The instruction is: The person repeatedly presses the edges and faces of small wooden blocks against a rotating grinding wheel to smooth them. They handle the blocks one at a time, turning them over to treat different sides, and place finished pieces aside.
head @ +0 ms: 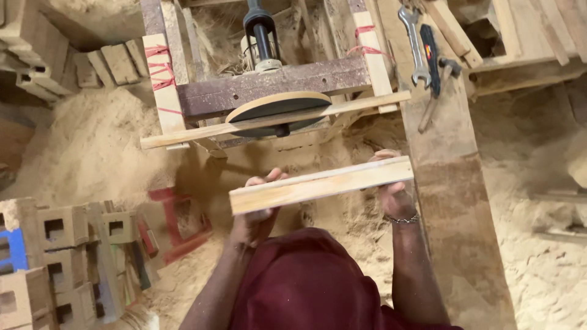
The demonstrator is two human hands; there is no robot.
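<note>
I hold a pale wooden plank (321, 184) level in front of me with both hands. My left hand (257, 214) grips its left end from below, thumb on the near face. My right hand (394, 192), with a metal bracelet at the wrist, grips the right end. Just beyond the plank stands a disc sander (278, 113), a dark round disc mounted in a rough wooden frame (269, 91). A thin wooden strip (275, 120) lies across the front of the disc. The plank is apart from the disc.
Sawdust (92, 146) covers the floor. Small wooden blocks with square holes (61, 256) are stacked at the lower left. A wide board (452, 201) on the right carries a spanner (416, 43) and a hammer (437, 79). A motor (262, 36) sits behind the disc.
</note>
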